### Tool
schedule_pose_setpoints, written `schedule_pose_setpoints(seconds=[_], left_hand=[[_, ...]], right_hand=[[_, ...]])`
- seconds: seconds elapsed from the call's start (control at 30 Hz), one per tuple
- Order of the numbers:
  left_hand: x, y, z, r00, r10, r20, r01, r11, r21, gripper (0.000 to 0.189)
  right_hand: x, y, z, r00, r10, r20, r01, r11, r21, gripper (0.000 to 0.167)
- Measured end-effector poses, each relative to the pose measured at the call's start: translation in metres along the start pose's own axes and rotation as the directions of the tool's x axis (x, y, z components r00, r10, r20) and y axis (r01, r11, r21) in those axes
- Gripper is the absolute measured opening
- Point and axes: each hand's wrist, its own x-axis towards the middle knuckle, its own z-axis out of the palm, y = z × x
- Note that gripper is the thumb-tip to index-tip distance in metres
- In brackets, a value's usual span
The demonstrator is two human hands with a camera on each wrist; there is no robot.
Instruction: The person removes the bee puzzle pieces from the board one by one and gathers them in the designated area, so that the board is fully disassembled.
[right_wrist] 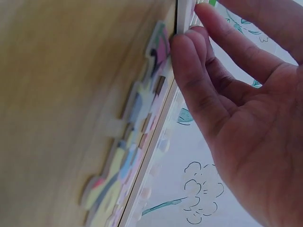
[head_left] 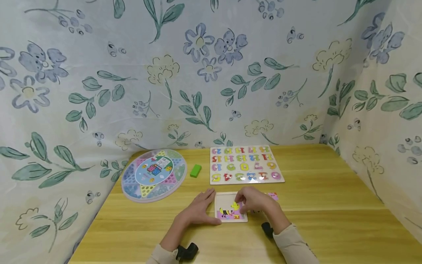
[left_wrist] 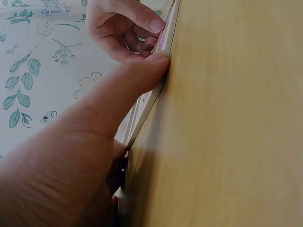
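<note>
In the head view a small wooden puzzle tray [head_left: 225,198] lies on the table, its lower part filled with pink pieces showing a bee [head_left: 225,212]. My left hand [head_left: 197,209] grips the tray's left side, thumb at the front rim and fingers at the far left corner. Over the tray's right side, my right hand [head_left: 253,200] pinches a yellow puzzle piece [head_left: 235,206] at its right edge; the fingers hide part of it. In the right wrist view, loose jigsaw pieces [right_wrist: 106,182] lie on the table beside the tray.
Behind the tray lies a number puzzle board [head_left: 246,165]. A round Chinese checkers board [head_left: 132,183] sits at the back left, with a green block [head_left: 195,171] between the two boards. A pink piece [head_left: 273,196] shows beyond my right wrist. Flowered cloth [head_left: 204,91] hangs behind the table.
</note>
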Motion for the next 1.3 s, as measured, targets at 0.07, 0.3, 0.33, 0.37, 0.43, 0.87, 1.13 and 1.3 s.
schedule_pose_setpoints(seconds=[0.07,0.3,0.33,0.37,0.43,0.87,1.13,1.3], left_hand=[[0.0004,0.0002,-0.0008,1.0,0.007,-0.005,-0.007,1.0,-0.003,0.112],[-0.0004,0.0008,-0.0016,1.0,0.006,-0.004,-0.006,1.0,-0.009,0.112],[-0.0006,0.0006,-0.0014,1.0,0.007,-0.004,-0.007,1.0,-0.007,0.112],[-0.0008,0.0006,-0.0013,1.0,0.008,-0.005,-0.008,1.0,-0.006,0.112],[-0.0011,0.0004,-0.001,1.0,0.007,-0.007,-0.007,1.0,-0.008,0.111],[-0.0006,0.0003,-0.0014,1.0,0.005,-0.014,-0.006,1.0,-0.013,0.111],[0.0,-0.0009,-0.0005,1.0,0.008,-0.002,-0.008,1.0,-0.011,0.111],[-0.0003,-0.0009,-0.0002,1.0,0.008,-0.005,-0.008,1.0,-0.002,0.111]], right_hand=[[0.0,-0.0009,-0.0012,1.0,0.005,0.002,-0.005,1.0,0.001,0.024],[-0.0022,-0.0024,-0.0018,1.0,-0.002,0.005,0.002,1.0,0.007,0.026],[-0.0024,-0.0025,-0.0017,1.0,-0.008,0.006,0.008,1.0,0.009,0.026],[-0.0024,-0.0027,-0.0016,1.0,-0.015,0.006,0.015,1.0,0.01,0.026],[-0.002,-0.0027,-0.0014,1.0,-0.027,0.004,0.027,1.0,0.009,0.027],[-0.0008,-0.0017,-0.0011,0.999,-0.043,-0.018,0.042,0.999,-0.01,0.026],[-0.0015,-0.0023,0.0012,0.998,-0.047,-0.039,0.047,0.999,-0.014,0.026],[-0.0032,-0.0025,0.0004,0.997,-0.052,-0.05,0.051,0.998,-0.029,0.025]])
